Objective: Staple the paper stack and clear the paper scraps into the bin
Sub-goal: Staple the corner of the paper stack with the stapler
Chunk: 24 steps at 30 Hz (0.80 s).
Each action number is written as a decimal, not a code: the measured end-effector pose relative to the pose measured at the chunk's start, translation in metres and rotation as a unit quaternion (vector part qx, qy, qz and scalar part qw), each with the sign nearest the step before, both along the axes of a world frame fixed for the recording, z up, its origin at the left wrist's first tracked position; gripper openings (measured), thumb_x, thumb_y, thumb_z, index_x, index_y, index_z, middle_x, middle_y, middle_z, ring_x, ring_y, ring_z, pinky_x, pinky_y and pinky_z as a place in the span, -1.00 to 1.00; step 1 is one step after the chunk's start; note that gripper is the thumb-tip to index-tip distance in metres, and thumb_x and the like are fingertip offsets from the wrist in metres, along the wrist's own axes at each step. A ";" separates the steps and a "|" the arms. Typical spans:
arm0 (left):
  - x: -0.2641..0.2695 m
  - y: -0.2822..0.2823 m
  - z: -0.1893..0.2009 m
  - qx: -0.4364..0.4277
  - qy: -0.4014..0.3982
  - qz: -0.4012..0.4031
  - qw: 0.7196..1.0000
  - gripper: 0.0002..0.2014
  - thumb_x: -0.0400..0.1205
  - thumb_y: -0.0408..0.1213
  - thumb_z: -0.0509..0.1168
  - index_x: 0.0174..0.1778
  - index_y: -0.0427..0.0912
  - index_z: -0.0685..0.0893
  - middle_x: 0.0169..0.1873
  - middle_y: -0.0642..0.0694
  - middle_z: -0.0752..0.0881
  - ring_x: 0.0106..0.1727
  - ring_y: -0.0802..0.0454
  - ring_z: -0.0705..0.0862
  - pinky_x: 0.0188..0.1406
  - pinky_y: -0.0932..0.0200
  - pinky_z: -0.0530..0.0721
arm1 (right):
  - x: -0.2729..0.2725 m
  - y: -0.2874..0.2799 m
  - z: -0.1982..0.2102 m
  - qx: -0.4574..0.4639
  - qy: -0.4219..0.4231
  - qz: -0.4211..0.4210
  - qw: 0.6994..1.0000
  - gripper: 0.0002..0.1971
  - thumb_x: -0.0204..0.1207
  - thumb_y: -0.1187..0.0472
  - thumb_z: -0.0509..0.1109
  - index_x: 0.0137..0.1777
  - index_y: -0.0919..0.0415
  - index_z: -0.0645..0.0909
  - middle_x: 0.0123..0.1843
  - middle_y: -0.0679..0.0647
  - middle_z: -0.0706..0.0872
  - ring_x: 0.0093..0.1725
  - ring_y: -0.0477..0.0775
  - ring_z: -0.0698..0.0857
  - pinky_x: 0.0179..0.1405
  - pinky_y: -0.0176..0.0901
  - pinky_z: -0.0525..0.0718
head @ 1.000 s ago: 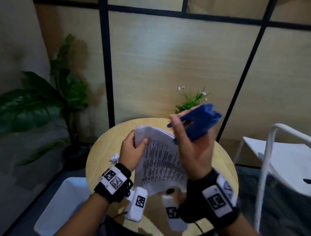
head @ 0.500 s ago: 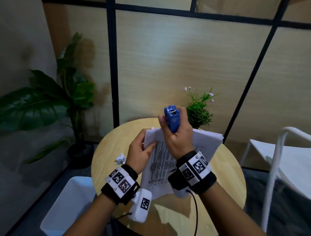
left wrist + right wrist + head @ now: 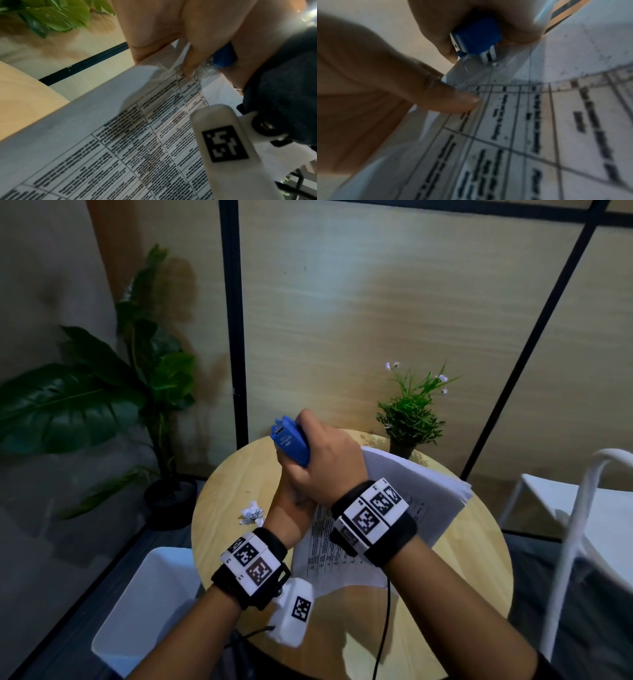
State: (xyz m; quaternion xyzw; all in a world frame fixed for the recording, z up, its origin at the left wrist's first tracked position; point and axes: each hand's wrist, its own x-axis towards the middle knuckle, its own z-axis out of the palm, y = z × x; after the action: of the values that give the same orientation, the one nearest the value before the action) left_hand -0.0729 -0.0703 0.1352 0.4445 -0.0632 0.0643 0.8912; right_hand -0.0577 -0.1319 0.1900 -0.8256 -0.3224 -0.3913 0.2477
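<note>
Wood-panel wall behind a round counter [image 3: 479,559]. One paper stack [image 3: 421,494] lay tilted on it, left hand [image 3: 291,508] pinching its top-left corner, thumb on the print. Right hand [image 3: 325,463] was clamped on one blue stapler [image 3: 289,443] at that corner. Stack looked light, floppy; best held near the corner. One scrap [image 3: 251,513] sat beside it, one bin [image 3: 144,604] below.

Round wooden table [image 3: 462,570], black-framed panel wall [image 3: 376,320]

Office lounge corner (partition panels [image 3: 394,302], round table [image 3: 472,570], potted plants [image 3: 411,416]).
</note>
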 end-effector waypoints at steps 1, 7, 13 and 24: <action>0.001 0.000 -0.001 -0.027 0.005 -0.004 1.000 -0.66 0.74 -0.49 -0.13 -0.29 -0.15 0.38 -0.74 0.14 0.49 -0.68 0.33 0.46 -0.67 0.45 0.51 | 0.001 0.001 0.000 -0.004 -0.005 -0.009 1.000 -0.71 0.27 0.06 0.44 -0.17 0.27 0.53 -0.42 0.09 0.67 -0.54 0.19 0.59 -0.52 -0.27 0.32; 0.003 0.001 -0.003 -0.077 0.046 -0.032 0.995 -0.64 0.73 -0.46 -0.08 -0.39 -0.14 0.35 -0.74 0.10 0.37 -0.65 0.27 0.36 -0.61 0.42 0.43 | 0.007 0.004 0.001 -0.009 -0.004 -0.062 0.998 -0.70 0.09 0.20 0.53 -0.21 0.23 0.55 -0.51 0.05 0.64 -0.62 0.21 0.56 -0.56 -0.29 0.27; 0.002 0.001 -0.001 -0.027 0.014 -0.014 0.999 -0.64 0.67 -0.62 -0.10 -0.34 -0.15 0.34 -0.70 0.10 0.40 -0.61 0.27 0.37 -0.50 0.35 0.43 | 0.007 0.002 0.002 -0.019 -0.016 -0.059 0.998 -0.73 0.14 0.11 0.48 -0.21 0.19 0.56 -0.51 0.02 0.65 -0.62 0.19 0.57 -0.57 -0.29 0.27; -0.003 -0.001 0.003 0.052 -0.004 0.004 0.999 -0.77 0.50 -0.52 0.16 -0.17 -0.05 0.43 -0.48 0.17 0.57 -0.44 0.29 0.53 -0.42 0.53 0.58 | 0.008 -0.008 0.001 -0.043 -0.044 -0.026 0.998 -0.66 0.23 -0.09 0.22 -0.24 0.21 0.54 -0.49 0.01 0.66 -0.55 0.17 0.61 -0.47 -0.23 0.41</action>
State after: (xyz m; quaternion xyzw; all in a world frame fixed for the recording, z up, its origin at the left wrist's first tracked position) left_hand -0.0763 -0.0712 0.1386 0.4902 -0.0682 0.0665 0.8664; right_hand -0.0497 -0.1403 0.1907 -0.8258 -0.3277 -0.4191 0.1872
